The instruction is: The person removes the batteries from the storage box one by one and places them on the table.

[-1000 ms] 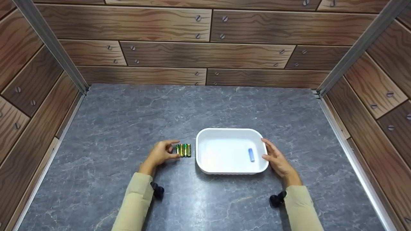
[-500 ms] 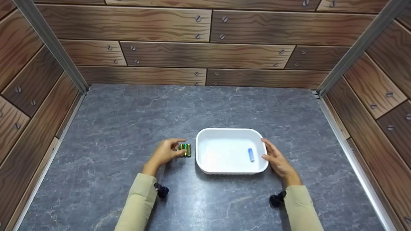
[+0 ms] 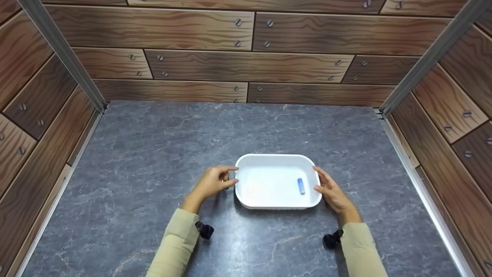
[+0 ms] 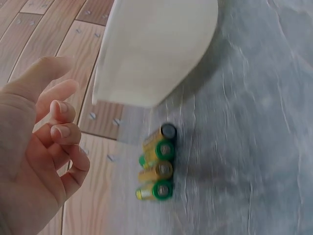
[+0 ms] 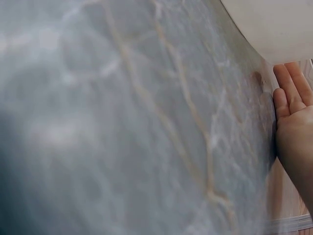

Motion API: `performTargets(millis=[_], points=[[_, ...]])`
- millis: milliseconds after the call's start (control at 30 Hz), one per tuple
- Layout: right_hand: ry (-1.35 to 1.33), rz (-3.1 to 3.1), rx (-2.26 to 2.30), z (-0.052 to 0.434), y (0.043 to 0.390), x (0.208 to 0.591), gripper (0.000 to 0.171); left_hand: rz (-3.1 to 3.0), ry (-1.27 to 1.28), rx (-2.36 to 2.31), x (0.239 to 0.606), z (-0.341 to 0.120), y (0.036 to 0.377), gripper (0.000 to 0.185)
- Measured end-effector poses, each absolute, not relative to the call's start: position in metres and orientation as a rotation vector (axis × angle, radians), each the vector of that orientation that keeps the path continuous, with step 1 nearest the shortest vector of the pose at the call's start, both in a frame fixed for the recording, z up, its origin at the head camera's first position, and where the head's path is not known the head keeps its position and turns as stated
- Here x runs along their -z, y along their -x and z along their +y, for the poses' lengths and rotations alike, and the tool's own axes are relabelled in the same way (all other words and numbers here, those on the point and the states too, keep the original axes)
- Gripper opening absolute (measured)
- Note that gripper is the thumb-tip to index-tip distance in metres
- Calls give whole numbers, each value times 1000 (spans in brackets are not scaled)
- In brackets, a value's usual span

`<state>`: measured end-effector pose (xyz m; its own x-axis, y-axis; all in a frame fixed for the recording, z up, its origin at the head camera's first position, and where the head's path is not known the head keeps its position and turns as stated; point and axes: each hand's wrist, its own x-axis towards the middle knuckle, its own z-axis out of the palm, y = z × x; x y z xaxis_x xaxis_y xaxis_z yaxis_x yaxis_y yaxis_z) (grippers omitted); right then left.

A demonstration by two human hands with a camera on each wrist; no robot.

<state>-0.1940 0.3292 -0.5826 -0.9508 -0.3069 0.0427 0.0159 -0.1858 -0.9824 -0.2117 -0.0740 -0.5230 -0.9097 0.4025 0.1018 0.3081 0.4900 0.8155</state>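
Observation:
A white rectangular tub (image 3: 269, 205) stands on the grey marbled table, with a small blue-and-white cylinder (image 3: 301, 186) lying inside near its right end. My right hand (image 3: 333, 194) holds the tub's right end, thumb and index fingertips over the rim; in the right wrist view its other fingers lie straight by the wall. My left hand (image 3: 213, 183) reaches to the left rim with thumb and index extended, fingertips right at the edge, the other fingers loosely curled. Several green-and-gold batteries (image 4: 157, 169) lie in a row below that hand, mostly hidden by it in the head view.
Wood-plank-patterned walls (image 3: 246, 65) close off the back and both sides of the table (image 3: 153, 130). Metal posts (image 3: 69, 61) stand at the two back corners. A small black camera (image 3: 205, 231) sits at the left wrist, another (image 3: 331, 240) at the right.
My left hand has moved right, from beside the batteries, over them, to the tub's left rim. The batteries stay behind on the table. My right hand and the tub have not moved.

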Motion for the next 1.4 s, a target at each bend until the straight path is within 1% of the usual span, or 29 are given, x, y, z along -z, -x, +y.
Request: performTargets(millis=[500, 633, 933, 1233, 1400], points=[[172, 1947, 2183, 326, 192, 578, 65, 2599, -746, -1390, 514, -46, 209, 34], [186, 1939, 2188, 326, 193, 579, 66, 2589, -762, -1381, 513, -39, 209, 33], [271, 1898, 2205, 328, 194, 581, 60, 2571, -801, -1378, 515, -22, 208, 35], [344, 1876, 2208, 330, 195, 583, 60, 2551, -851, -1432, 517, -4, 209, 34], [251, 1904, 2204, 329, 194, 581, 63, 2534, -852, -1426, 517, 8, 211, 33]])
